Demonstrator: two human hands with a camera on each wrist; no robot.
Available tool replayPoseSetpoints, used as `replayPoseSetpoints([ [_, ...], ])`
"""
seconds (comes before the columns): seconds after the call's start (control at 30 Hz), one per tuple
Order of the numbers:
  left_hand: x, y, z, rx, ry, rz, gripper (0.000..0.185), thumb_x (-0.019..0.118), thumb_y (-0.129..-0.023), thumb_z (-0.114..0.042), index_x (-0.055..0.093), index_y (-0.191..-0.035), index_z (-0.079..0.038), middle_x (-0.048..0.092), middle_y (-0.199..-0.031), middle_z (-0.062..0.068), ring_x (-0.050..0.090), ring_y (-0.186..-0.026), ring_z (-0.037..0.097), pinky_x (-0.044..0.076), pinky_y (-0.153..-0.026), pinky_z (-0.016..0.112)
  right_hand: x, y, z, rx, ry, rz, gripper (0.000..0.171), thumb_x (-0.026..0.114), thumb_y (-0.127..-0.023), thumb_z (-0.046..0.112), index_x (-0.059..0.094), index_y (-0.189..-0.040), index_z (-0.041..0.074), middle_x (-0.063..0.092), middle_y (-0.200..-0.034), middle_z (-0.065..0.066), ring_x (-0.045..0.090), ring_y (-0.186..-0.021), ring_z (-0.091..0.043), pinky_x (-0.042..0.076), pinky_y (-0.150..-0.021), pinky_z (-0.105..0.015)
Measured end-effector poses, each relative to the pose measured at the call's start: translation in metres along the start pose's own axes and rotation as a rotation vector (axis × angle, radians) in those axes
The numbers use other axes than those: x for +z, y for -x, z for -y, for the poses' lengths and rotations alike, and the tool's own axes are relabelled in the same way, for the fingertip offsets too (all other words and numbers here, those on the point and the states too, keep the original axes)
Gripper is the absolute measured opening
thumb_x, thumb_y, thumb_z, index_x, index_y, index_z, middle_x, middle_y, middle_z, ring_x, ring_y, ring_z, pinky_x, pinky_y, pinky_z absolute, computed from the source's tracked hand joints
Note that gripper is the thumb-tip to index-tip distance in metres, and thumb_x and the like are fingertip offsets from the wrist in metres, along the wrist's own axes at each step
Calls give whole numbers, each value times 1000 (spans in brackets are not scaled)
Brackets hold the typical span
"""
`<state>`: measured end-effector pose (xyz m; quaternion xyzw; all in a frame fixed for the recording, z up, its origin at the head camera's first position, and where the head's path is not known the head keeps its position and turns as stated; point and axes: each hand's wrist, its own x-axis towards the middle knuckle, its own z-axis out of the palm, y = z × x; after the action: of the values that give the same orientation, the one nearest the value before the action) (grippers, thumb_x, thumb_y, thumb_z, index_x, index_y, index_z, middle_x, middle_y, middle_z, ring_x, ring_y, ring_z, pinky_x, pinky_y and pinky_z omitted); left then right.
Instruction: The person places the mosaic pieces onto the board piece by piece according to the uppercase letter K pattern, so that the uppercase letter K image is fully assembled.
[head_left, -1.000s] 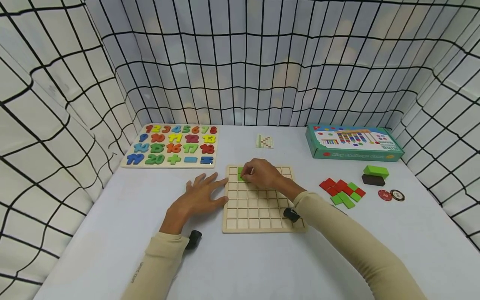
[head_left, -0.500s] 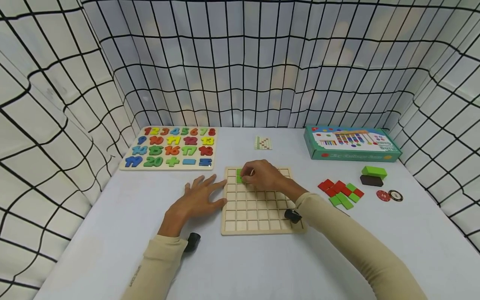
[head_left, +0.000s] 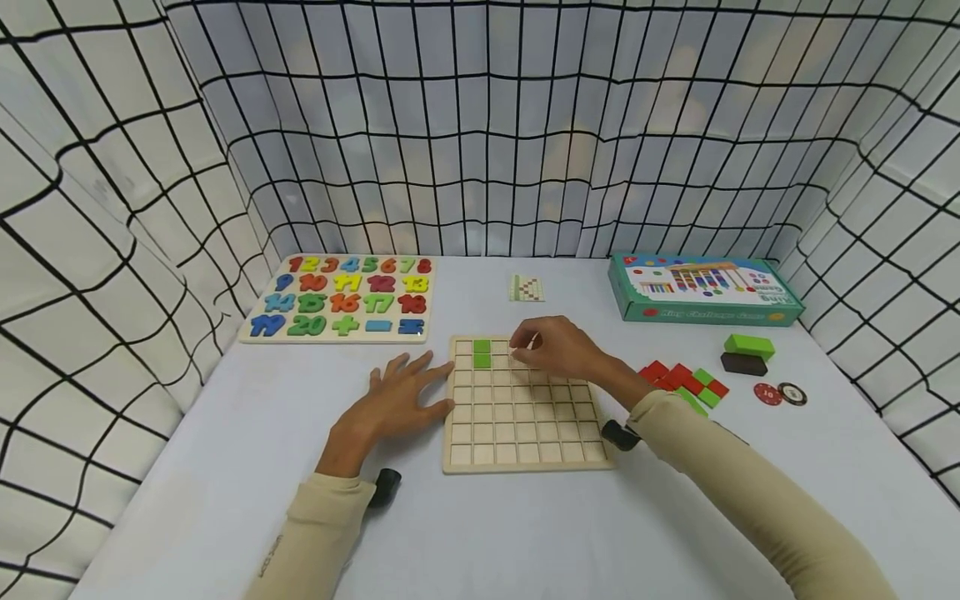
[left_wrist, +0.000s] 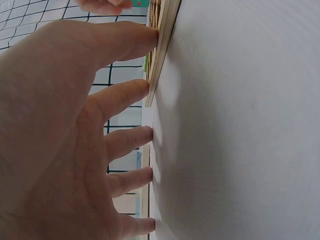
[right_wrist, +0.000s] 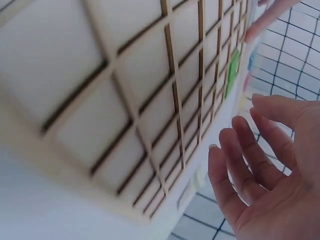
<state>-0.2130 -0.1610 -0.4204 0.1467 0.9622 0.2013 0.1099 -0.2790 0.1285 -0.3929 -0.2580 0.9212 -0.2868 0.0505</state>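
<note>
We've got grid board [head_left: 483, 432] in bare wood, matt; green tiles [head_left: 482, 361] smooth, matt; game box [head_left: 708, 288] smooth printed cardbd; R sleeve [head_left: 750, 487] matt cloth; table [head_left: 540, 533] w/ matt finish.

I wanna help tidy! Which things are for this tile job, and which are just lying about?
For the job:
wooden grid board
two green tiles in it
loose red and green tiles
small pattern card, probably

Just lying about, it seems:
number puzzle
green game box
green block, dark block
red chip, black chip
</note>
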Motion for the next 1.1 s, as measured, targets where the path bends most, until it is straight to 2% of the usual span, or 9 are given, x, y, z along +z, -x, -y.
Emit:
replayPoseSetpoints([
  [0.13,1,1,0,2,6,-5,66,64,-102,-45,46,-163,-25,29,-174,17,14,-160,50,8,-121,80,-19,15,-11,13,7,-20,16,76,-99,18,78,-112,9,76,-103,-3,69,-95,-21,57,-78,-36],
  [0.33,1,1,-1,-5,5,-5,66,64,-102,-45,45,-163,-26,28,-174,16,14,-161,49,8,-122,79,-53,45,-33,81,18,-14,20,75,-99,16,76,-116,5,75,-105,-6,68,-94,-22,56,-73,-34],
  [0.57,0,1,-1,-7,5,3,67,64,-102,-45,45,-163,-25,28,-174,17,13,-161,50,7,-121,80,-82,85,-62,132,91,5,23,76,-97,14,76,-117,1,76,-104,-5,67,-93,-22,57,-78,-33],
  [0.7,0,0,-1,-8,4,5,67,64,-102,-44,45,-163,-24,28,-174,18,13,-160,50,8,-121,81,-97,109,-74,201,127,60,28,77,-97,18,74,-119,0,75,-106,-5,67,-96,-24,58,-78,-33],
  [0.87,1,0,-1,-7,0,9,67,64,-102,-45,45,-163,-24,28,-174,18,13,-160,51,8,-121,81,-116,134,-94,296,188,159,42,77,-97,25,68,-126,-5,73,-112,-15,66,-102,-30,61,-78,-40],
  [1.1,1,-1,-1,-2,3,6,67,63,-103,-45,45,-163,-24,28,-174,17,13,-160,51,8,-121,81,-125,149,-130,369,258,225,52,75,-97,26,65,-124,-17,71,-112,-26,67,-97,-34,62,-82,-50],
])
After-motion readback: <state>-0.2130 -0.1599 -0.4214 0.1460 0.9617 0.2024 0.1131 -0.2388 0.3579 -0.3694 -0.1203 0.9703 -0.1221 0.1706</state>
